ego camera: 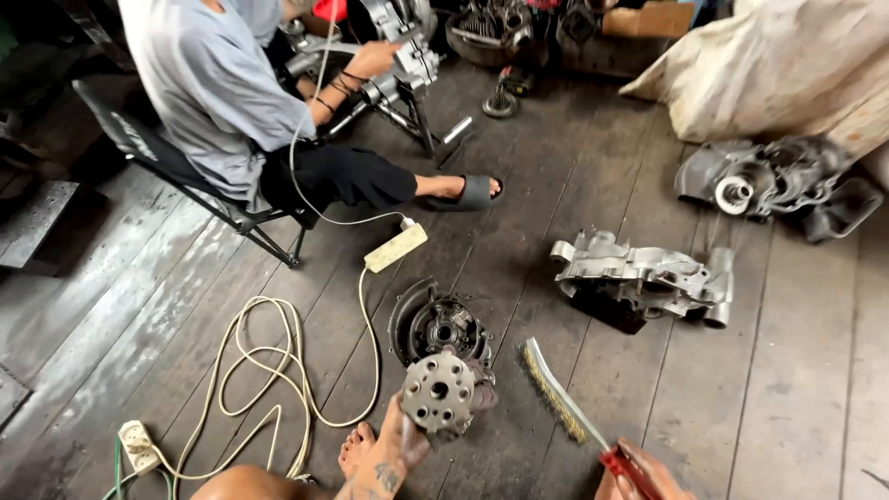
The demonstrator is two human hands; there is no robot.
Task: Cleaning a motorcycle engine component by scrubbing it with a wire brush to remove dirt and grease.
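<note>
My left hand (394,456) holds up a round grey metal engine part (439,394) with several holes in its face, near the bottom middle. My right hand (639,474) grips the red handle of a long wire brush (556,393), whose bristled end points up and left, apart from the held part. Just beyond the held part, a dark round engine cover (433,324) lies on the wooden floor (574,185). My bare foot (355,447) shows beside my left hand.
A silver engine crankcase (644,273) lies to the right, a darker engine case (764,181) farther right by a white sack (778,65). Another person sits on a folding chair (176,162) at top left working on an engine. A cream extension cord (269,370) loops across the floor.
</note>
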